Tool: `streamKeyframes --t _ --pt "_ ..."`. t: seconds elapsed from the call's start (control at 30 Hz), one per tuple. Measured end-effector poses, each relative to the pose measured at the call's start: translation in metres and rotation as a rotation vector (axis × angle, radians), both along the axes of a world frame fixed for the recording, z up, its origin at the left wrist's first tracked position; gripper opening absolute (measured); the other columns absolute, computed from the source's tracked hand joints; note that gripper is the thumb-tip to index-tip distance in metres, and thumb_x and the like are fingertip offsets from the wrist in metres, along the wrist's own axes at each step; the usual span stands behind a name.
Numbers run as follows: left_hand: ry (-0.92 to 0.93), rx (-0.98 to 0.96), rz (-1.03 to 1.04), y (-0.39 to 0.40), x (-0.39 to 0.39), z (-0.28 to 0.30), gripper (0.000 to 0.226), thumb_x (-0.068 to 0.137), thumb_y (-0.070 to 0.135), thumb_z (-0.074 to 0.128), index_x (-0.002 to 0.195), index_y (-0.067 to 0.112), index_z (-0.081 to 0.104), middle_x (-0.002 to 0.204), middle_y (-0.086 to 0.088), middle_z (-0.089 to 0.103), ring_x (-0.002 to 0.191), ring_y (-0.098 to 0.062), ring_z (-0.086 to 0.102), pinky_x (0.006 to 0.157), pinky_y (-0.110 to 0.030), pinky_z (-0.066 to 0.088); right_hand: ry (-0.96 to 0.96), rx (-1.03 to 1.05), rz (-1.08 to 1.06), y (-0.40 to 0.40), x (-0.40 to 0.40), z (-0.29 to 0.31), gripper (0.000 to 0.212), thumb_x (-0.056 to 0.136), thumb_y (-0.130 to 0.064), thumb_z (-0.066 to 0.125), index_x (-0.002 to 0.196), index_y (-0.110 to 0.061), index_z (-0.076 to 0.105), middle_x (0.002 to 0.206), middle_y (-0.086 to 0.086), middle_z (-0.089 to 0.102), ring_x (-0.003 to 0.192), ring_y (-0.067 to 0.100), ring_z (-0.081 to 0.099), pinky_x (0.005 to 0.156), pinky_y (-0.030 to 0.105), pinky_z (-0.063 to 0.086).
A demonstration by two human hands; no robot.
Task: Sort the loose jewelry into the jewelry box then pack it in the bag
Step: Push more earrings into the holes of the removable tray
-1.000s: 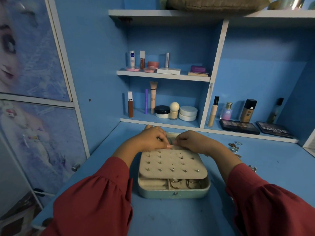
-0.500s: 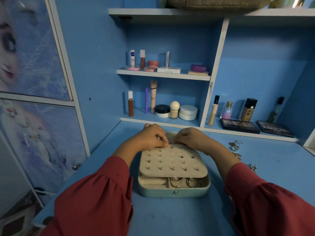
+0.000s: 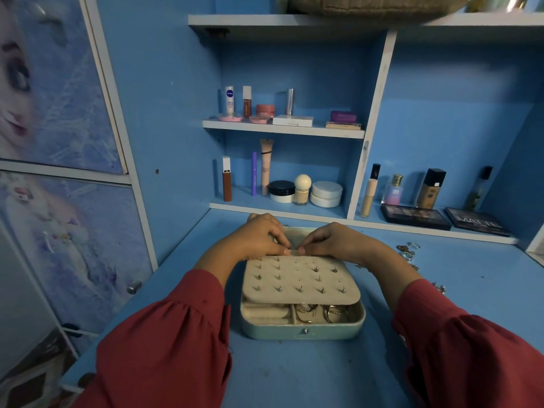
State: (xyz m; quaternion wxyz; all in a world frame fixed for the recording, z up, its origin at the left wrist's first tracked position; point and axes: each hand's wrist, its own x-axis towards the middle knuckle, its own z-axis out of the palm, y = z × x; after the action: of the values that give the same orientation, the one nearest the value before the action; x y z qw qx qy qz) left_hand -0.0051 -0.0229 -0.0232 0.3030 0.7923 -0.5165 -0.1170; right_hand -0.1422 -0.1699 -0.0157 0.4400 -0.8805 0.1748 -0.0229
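Observation:
A pale green jewelry box (image 3: 303,331) lies open on the blue desk. A beige earring panel (image 3: 300,279) studded with several earring posts lies tilted over its tray. Gold rings (image 3: 321,312) show in the front compartments below the panel. My left hand (image 3: 259,238) and my right hand (image 3: 338,240) meet at the panel's far edge, fingers curled, pinching it there. What lies between the fingertips is too small to tell. Loose jewelry (image 3: 407,251) lies on the desk to the right.
Shelves behind the box hold cosmetics: jars (image 3: 326,193), tubes, bottles (image 3: 431,188) and two dark palettes (image 3: 415,217). More small pieces (image 3: 438,287) lie near my right sleeve. A cupboard door with a knob (image 3: 134,287) stands at the left.
Both hands stay at the panel's far edge with only small finger shifts. The panel has settled slightly lower over the box.

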Motion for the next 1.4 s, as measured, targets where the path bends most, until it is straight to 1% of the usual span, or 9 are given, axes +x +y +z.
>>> streamKeyframes --t 0.27,0.4,0.53,0.7,0.87,1.0,1.07,1.23,1.4 --pt "-0.011 0.015 -0.016 0.001 -0.002 0.002 0.012 0.077 0.022 0.078 0.080 0.029 0.069 0.113 0.004 0.050 0.113 -0.010 0.032 0.105 -0.031 0.030 0.003 -0.003 0.002 0.000 0.000 -0.001 0.014 0.083 -0.023 0.072 0.093 -0.014 0.076 0.091 0.003 0.073 0.079 0.005 0.063 0.069 0.012 0.048" --pt "-0.045 0.046 -0.031 -0.001 -0.002 0.000 0.022 0.080 0.022 0.075 0.100 0.028 0.070 0.115 0.002 0.048 0.116 -0.014 0.030 0.102 -0.025 0.026 0.032 -0.045 -0.011 0.003 0.002 0.000 0.008 0.085 -0.024 0.071 0.090 -0.019 0.074 0.081 -0.006 0.070 0.077 0.004 0.061 0.068 0.014 0.046" --pt "-0.054 0.084 -0.042 -0.002 -0.003 0.002 0.020 0.083 0.020 0.071 0.103 0.021 0.071 0.114 0.003 0.047 0.121 -0.017 0.029 0.102 -0.026 0.023 0.089 -0.032 -0.016 0.010 0.005 0.003 0.016 0.085 -0.035 0.069 0.089 -0.020 0.073 0.086 -0.002 0.069 0.082 0.010 0.062 0.071 0.018 0.048" --pt "-0.041 0.119 -0.041 -0.003 -0.006 0.003 0.015 0.084 0.014 0.066 0.097 0.020 0.071 0.114 0.004 0.050 0.121 -0.019 0.029 0.104 -0.029 0.024 0.157 -0.124 -0.066 0.016 0.012 0.001 0.038 0.083 -0.046 0.067 0.101 -0.013 0.071 0.092 0.003 0.066 0.087 0.014 0.061 0.074 0.025 0.048" --pt "0.000 0.120 -0.013 -0.005 -0.005 0.001 0.012 0.082 0.015 0.066 0.079 0.026 0.066 0.112 0.007 0.052 0.121 -0.018 0.030 0.106 -0.032 0.027 0.178 -0.084 -0.096 0.018 0.010 0.005 0.036 0.081 -0.045 0.069 0.096 -0.013 0.069 0.092 0.004 0.067 0.084 0.014 0.063 0.075 0.026 0.050" --pt "0.013 0.109 -0.006 -0.005 -0.006 0.001 0.007 0.083 0.016 0.066 0.081 0.022 0.070 0.100 0.013 0.051 0.119 -0.018 0.031 0.103 -0.033 0.028 0.122 -0.088 -0.106 0.018 0.007 0.005 0.033 0.080 -0.040 0.072 0.094 -0.011 0.073 0.093 0.007 0.069 0.083 0.014 0.063 0.076 0.029 0.052" --pt "0.032 0.088 -0.008 -0.004 -0.007 0.002 0.006 0.084 0.016 0.066 0.086 0.018 0.071 0.091 0.017 0.050 0.116 -0.018 0.032 0.100 -0.032 0.030 0.059 -0.068 -0.100 0.016 0.006 0.005 0.023 0.081 -0.033 0.073 0.092 -0.013 0.075 0.089 0.004 0.069 0.079 0.011 0.062 0.068 0.022 0.051" --pt "0.135 0.004 0.049 -0.001 -0.002 -0.001 0.024 0.078 0.013 0.073 0.087 0.029 0.059 0.109 0.000 0.045 0.098 -0.007 0.041 0.073 -0.016 0.035 -0.058 -0.107 -0.088 0.012 0.003 0.006 0.008 0.081 -0.013 0.072 0.089 -0.015 0.074 0.087 -0.003 0.067 0.080 0.008 0.058 0.068 0.017 0.047" --pt "0.205 -0.103 0.016 -0.001 0.000 0.000 0.020 0.080 0.010 0.072 0.085 0.027 0.063 0.105 -0.001 0.059 0.094 -0.011 0.053 0.076 -0.021 0.041 -0.154 -0.156 -0.193 0.000 0.002 0.010 0.009 0.085 -0.013 0.067 0.083 -0.020 0.073 0.085 -0.010 0.069 0.080 0.005 0.060 0.065 0.016 0.046"
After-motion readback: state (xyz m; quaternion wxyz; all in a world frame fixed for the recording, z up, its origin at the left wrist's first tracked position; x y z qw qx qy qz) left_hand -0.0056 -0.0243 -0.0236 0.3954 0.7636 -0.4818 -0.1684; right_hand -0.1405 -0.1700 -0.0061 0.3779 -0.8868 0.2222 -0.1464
